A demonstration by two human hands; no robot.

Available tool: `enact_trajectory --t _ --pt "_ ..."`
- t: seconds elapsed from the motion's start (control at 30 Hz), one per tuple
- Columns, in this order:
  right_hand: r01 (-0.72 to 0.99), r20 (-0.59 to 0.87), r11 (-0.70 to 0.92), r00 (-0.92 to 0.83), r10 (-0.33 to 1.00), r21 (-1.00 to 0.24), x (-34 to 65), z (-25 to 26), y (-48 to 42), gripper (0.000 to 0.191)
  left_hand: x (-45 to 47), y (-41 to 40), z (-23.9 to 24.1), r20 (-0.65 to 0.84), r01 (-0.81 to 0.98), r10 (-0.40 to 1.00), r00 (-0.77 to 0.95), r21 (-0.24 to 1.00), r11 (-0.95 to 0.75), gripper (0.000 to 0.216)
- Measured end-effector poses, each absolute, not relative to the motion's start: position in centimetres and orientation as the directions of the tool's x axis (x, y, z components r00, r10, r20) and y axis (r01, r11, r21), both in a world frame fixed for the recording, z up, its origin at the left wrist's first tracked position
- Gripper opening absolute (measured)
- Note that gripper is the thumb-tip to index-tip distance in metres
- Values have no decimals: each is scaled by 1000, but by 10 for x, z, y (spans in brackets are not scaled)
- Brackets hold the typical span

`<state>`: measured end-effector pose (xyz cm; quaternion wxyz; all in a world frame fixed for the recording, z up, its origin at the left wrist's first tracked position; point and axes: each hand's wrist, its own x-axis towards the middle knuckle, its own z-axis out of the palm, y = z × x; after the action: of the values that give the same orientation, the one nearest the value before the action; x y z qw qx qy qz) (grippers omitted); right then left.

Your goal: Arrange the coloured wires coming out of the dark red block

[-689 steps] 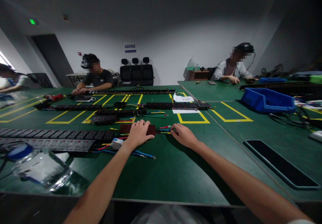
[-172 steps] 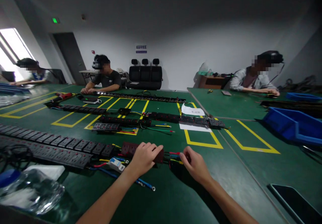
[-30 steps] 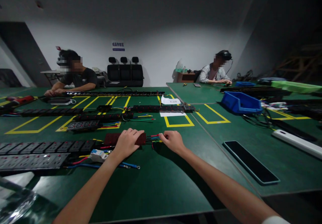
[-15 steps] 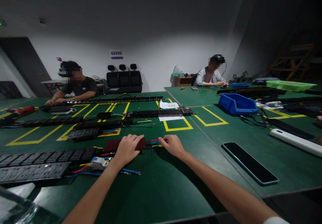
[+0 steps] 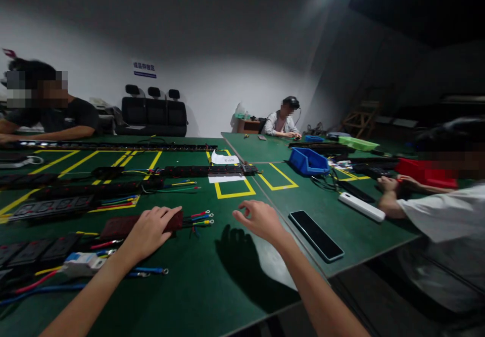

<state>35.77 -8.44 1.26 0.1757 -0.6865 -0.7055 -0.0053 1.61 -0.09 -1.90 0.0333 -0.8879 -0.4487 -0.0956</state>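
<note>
My left hand lies flat, fingers stretched, on the right end of a dark red socket block on the green table. Coloured wires with ring terminals stick out of the block's right end. My right hand hovers above the table to the right of those wires, fingers loosely spread and holding nothing. A white breaker with blue and red leads sits near my left forearm.
A black phone lies right of my right hand. Black power strips fill the left of the table. Farther right are a white strip and a blue bin. A person in white sits at right; others sit farther off.
My head has turned to the right. My right hand has let go of the wires and lifted away to the right, now open. The left hand stays on the red block.
</note>
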Motion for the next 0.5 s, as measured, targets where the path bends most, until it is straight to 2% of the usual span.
enact_trajectory --t 0.1,0.17,0.23,0.33,0.5 --pt "970 277 -201 231 933 -134 417 10 -126 49 16 2 -19 179 795 786 592 28 -606 66" --pt "903 251 -428 424 870 -42 459 -1 -151 65 16 2 -17 168 793 783 598 18 -609 65" --pt "827 175 -562 550 817 25 492 -16 -172 81 16 2 -16 155 794 785 600 5 -607 65" --pt "813 54 -582 582 812 -20 519 -39 -190 84 17 2 -13 140 800 792 595 -5 -600 66" --pt "846 172 -514 532 829 -141 531 -63 -191 76 18 2 -10 128 802 795 594 -10 -598 66"
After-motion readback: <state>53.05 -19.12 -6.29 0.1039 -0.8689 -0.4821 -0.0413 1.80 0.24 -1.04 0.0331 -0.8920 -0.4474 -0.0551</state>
